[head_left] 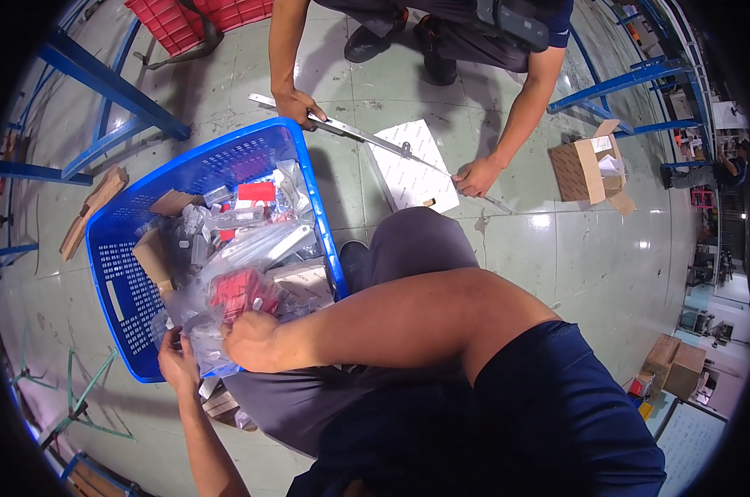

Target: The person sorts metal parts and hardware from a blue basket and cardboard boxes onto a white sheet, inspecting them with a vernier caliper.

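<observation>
A blue plastic basket (304, 157) stands at my left, full of clear plastic bags and small parts. My right hand (255, 341) reaches across into its near end, fingers closed on a clear plastic bag (209, 340). Beside that hand lies a bag of red parts (241, 291). My left hand (179, 362) is at the basket's near rim, fingers curled on the same crumpled plastic; their tips are partly hidden. Further in are a long bagged metal strip (288, 244), a red piece (256, 192) and pieces of brown cardboard (150, 257).
Across from me a co-worker's hands (300, 108) hold a long metal rail (362, 135) above a flat white box (425, 170) on the floor. An opened carton (586, 170) stands at right. Blue metal frames (114, 83) and a red crate (184, 29) stand at far left.
</observation>
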`<action>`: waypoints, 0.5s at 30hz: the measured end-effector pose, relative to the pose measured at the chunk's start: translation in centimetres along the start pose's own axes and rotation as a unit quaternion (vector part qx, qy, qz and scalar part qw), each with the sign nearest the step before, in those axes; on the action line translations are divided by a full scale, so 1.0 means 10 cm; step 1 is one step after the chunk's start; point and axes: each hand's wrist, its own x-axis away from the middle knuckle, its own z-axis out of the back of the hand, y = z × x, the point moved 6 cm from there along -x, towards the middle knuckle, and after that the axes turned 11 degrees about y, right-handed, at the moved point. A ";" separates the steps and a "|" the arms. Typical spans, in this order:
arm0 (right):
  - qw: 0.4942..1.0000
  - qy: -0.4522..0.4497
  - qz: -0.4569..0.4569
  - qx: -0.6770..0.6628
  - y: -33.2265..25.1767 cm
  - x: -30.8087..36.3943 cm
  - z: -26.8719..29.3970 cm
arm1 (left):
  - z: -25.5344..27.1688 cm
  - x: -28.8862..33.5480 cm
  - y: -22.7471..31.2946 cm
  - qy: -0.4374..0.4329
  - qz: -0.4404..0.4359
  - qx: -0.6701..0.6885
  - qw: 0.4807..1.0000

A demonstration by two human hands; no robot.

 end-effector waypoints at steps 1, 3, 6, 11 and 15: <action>1.000 -0.004 -0.002 -0.006 0.01 0.00 -0.01 | 0.00 0.00 0.00 0.002 0.001 0.009 1.000; 1.000 -0.005 0.003 -0.001 0.00 0.01 -0.01 | -0.01 0.01 0.03 0.004 0.001 0.021 1.000; 0.999 0.008 -0.024 -0.023 0.00 0.02 0.00 | 0.03 0.01 0.07 0.003 -0.006 0.029 1.000; 0.999 0.019 -0.026 0.005 0.00 0.02 -0.09 | 0.09 0.04 0.08 0.028 -0.026 0.000 0.999; 1.000 0.011 -0.024 0.002 -0.02 0.01 -0.06 | 0.10 0.06 0.09 0.033 -0.015 0.011 0.999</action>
